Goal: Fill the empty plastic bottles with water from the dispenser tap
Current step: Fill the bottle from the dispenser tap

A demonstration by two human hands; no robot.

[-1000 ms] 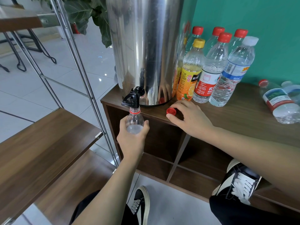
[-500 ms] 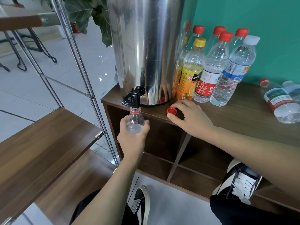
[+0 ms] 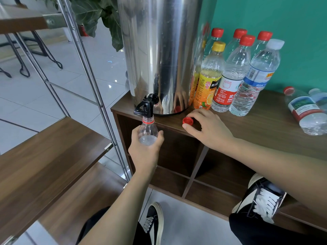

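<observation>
The left hand [image 3: 144,152] has its grip wrapped round the body of a clear plastic bottle with a red neck ring [image 3: 148,129], holding it upright with its open mouth just under the black plastic tap [image 3: 146,106] of the tall stainless-steel water dispenser [image 3: 159,50]. Water shows in the bottle up to about its shoulder, so this fill looks nearly finished; no stream can be made out at the spout.

The right hand [image 3: 208,129] rests on the dark wooden desk [image 3: 265,124], its thumb and fingers curved about the loose red screw cap [image 3: 188,120]; whether they already pinch it I cannot tell. Capping looks to be the step left for this bottle.

Beside the dispenser stands a cluster of capped bottles that appear full: a yellow-capped orange-juice bottle [image 3: 208,80] with a yellow label in Chinese characters, partly reading "美汁", a red-capped clear bottle with a red-and-white label [image 3: 228,85] showing "农" and "NONG", and a white-capped clear bottle with a blue label [image 3: 254,76] whose writing is too small to read. Further right, two bottles [image 3: 307,112] lie on their sides, probably still waiting.
</observation>
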